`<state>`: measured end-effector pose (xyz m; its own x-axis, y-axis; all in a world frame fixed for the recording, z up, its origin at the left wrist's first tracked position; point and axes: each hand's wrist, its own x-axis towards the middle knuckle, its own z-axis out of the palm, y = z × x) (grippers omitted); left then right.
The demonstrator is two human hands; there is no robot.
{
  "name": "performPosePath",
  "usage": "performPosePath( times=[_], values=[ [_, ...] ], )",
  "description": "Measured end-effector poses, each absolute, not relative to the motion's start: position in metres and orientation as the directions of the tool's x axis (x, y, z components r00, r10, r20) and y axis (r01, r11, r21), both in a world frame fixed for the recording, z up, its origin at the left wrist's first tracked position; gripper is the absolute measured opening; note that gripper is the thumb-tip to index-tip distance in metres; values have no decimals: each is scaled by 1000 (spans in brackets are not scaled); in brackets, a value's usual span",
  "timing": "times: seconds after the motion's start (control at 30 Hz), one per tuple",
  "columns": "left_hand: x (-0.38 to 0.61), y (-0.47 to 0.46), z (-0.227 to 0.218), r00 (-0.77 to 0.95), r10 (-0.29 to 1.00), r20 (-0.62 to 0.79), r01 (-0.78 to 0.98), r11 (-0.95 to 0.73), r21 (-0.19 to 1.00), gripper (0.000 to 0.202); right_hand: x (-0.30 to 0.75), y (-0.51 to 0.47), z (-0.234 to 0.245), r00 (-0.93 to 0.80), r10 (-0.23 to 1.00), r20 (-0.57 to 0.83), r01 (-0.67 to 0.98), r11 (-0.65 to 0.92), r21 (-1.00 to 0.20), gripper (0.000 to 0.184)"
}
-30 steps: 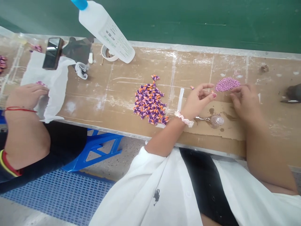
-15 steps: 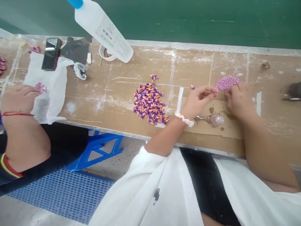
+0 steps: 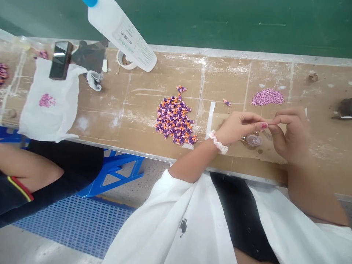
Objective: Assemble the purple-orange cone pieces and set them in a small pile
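Observation:
My left hand, with a pale scrunchie at its wrist, pinches at the fingertips. Right against it, the fingers of my right hand are closed too. Whatever lies between the fingertips is too small to make out. Below my hands, a small clear round container sits on a brown card with wet spots. Beyond them lies a heap of tiny pink pieces. One small purple and orange piece lies apart, and a large pile of similar purple pieces is to the left.
A white bottle with a blue cap stands near a tape roll. Farther left are a phone and a white cloth bearing pink bits. A co-worker's arm is at the left edge. A dark object sits far right.
My hands have come together, fingertips meeting, and drawn back from the pink heap toward me. The co-worker's hand has left the white cloth.

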<state>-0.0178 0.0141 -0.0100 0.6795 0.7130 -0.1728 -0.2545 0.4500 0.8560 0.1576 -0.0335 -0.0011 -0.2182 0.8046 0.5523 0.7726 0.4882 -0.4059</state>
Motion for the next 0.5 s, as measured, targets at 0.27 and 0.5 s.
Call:
performPosePath(
  times=[0.27, 0.5],
  values=[
    [-21, 17, -9, 738, 657, -154, -215, 446, 869, 40, 154, -34, 12, -224, 715, 663, 742, 566, -359, 12],
    [-19, 10, 0, 720, 693, -39, -360, 421, 833, 28, 147, -41, 7, -97, 741, 664, 672, 541, -506, 33]
  ],
)
